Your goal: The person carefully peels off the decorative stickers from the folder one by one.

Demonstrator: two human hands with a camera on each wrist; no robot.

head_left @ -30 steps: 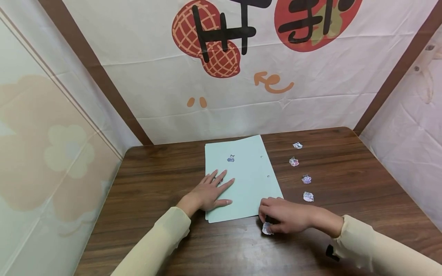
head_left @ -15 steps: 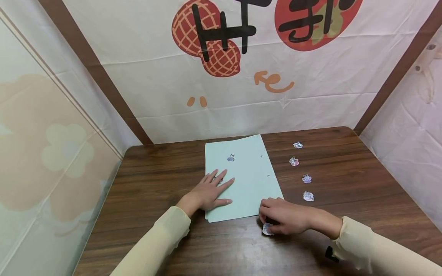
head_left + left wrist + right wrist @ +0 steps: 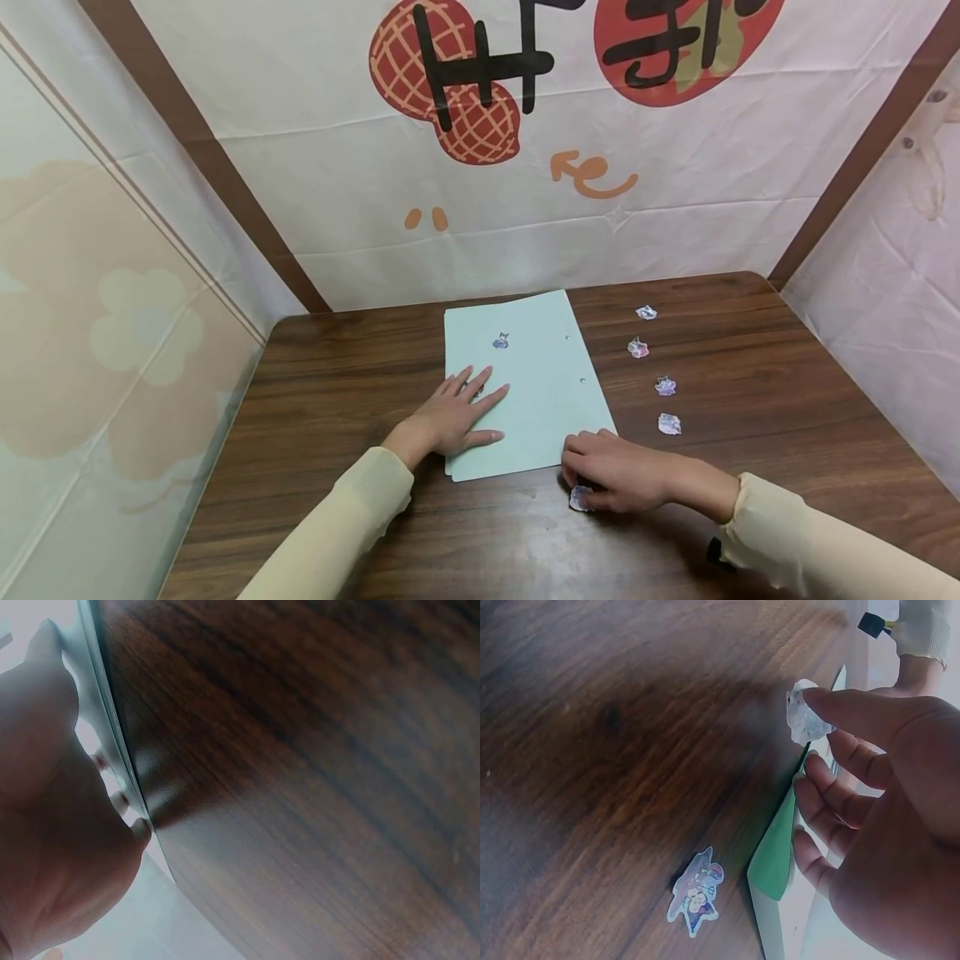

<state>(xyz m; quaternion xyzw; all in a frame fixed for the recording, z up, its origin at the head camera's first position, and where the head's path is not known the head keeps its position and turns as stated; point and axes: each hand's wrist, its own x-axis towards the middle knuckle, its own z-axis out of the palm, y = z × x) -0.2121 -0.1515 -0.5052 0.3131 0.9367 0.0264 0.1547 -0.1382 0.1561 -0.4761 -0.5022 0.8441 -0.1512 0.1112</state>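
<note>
My left hand (image 3: 448, 419) rests flat with fingers spread on the left side of a pale green stack of paper (image 3: 543, 408). Its fingers partly cover a small sticker (image 3: 478, 392) there; another cartoon sticker (image 3: 500, 341) lies higher up on the paper. Near the paper's lower right corner, my right hand (image 3: 618, 473) pinches a small whitish sticker (image 3: 805, 720) between thumb and forefinger, just above the table. The other fingers are loosely bent, by a green paper edge (image 3: 774, 851). In the left wrist view the left hand (image 3: 64, 817) lies along the stack's edge.
Several cut-out stickers (image 3: 670, 424) lie in a rough column on the brown wooden table (image 3: 337, 375), right of the paper. One purple sticker (image 3: 696, 892) shows near the right hand. A printed cloth (image 3: 540, 242) hangs behind the table. A black object (image 3: 716, 552) sits by the right sleeve.
</note>
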